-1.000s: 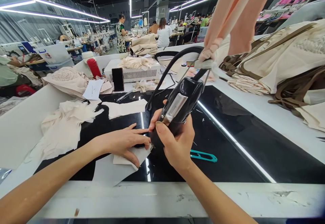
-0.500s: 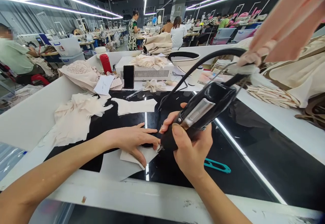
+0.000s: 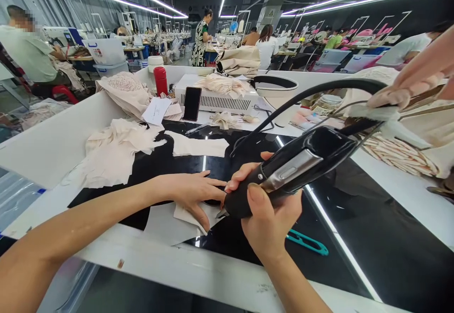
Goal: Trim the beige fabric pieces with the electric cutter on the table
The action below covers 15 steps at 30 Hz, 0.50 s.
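Here the right hand (image 3: 269, 218) is clamped round a black corded tool (image 3: 294, 166), its long body slanting up to the right and its tip down-left at a pale fabric piece (image 3: 193, 213) on the bench (image 3: 354, 237). The left hand (image 3: 189, 195) lies flat, fingers spread, pinning that piece just beside the tip.

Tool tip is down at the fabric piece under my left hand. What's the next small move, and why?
Probably ease the tip of the black handheld tool a little further along the edge of the cream fabric piece. The right hand grips the tool with its tip at that edge, and the left hand lies flat on the piece, fingers just beside the tip, so keep them clear.
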Available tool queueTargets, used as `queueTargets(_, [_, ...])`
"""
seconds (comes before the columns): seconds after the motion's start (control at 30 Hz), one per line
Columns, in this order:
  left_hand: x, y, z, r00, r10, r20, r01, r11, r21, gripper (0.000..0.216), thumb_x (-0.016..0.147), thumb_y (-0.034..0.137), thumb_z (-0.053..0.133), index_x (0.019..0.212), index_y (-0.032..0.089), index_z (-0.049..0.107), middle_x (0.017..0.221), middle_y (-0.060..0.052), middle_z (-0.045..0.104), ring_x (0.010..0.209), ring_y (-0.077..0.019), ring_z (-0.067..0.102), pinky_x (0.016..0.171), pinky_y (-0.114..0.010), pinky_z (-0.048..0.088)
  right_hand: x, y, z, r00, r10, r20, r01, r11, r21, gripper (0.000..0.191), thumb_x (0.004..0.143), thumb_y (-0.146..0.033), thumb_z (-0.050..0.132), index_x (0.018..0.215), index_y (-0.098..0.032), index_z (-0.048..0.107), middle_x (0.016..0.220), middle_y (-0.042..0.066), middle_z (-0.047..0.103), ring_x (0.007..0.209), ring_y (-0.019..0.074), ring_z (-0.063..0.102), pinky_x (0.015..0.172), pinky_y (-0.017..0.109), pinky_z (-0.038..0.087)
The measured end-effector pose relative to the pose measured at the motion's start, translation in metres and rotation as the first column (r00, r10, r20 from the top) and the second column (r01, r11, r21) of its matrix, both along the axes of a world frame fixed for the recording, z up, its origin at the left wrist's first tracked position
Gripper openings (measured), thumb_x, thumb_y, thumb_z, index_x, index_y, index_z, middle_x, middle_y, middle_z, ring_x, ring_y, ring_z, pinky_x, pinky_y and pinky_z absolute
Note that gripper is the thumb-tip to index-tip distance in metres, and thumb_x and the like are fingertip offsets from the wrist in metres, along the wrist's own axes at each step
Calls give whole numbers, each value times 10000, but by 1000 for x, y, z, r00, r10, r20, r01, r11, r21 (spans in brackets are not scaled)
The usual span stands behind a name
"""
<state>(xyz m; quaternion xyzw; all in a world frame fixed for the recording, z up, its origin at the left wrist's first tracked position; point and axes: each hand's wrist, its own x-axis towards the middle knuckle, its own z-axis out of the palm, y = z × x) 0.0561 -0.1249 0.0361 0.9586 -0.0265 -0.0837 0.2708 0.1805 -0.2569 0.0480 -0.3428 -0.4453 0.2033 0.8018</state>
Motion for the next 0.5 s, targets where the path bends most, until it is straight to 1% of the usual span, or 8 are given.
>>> queueTargets(0.1, [1,-1,0,1000,-16,14,15,1000,16,769,892,438,907,1541,232,550,1612,-163,555,1589,-384,410,1330,-721,202,-1,1,0,1000,0,2,0,1000,-6,372,885,-342,859,1183,-282,644,849,-44,735,611,135,681,590,277,614])
queueTargets(0.17, [1,-1,0,999,-33,27,32,999,16,749,897,414,906,1538,236,562,1581,-158,589,1563,-383,444,1318,-734,222,-2,2,0,1000,2,4,-2,1000,-8,389,887,-328,855,1207,-280,639,845,-46,735,610,133,683,589,273,615])
queueTargets(0.27, [1,-2,1,998,-51,46,50,999,10,577,906,376,899,1414,245,658,1562,-126,615,1563,-379,441,1311,-749,229,-1,2,0,1000,6,6,-6,1000,-6,394,883,-330,858,1207,-278,639,840,-47,735,610,129,682,590,265,610])
queueTargets(0.33, [0,-3,3,997,-47,54,47,999,3,497,894,352,909,1329,250,692,1568,-111,611,1579,-375,418,1306,-752,239,0,1,1,1000,5,6,-5,1000,-12,407,876,-342,864,1208,-278,639,838,-47,734,609,132,679,588,272,611])
queueTargets(0.4, [0,-4,5,998,-28,50,29,999,-14,440,876,334,923,1251,261,704,1545,-91,624,1588,-368,408,1304,-750,244,2,0,2,1000,-2,-2,2,1000,-19,423,869,-350,870,1217,-277,642,842,-44,736,611,137,675,588,281,611])
queueTargets(0.5, [-1,-5,10,1000,-9,27,10,999,-43,356,867,320,927,1129,263,693,1445,-62,672,1560,-361,452,1287,-778,241,6,-2,3,999,-25,-21,25,1000,-12,427,865,-342,874,1226,-279,654,842,-45,736,626,137,674,604,278,609])
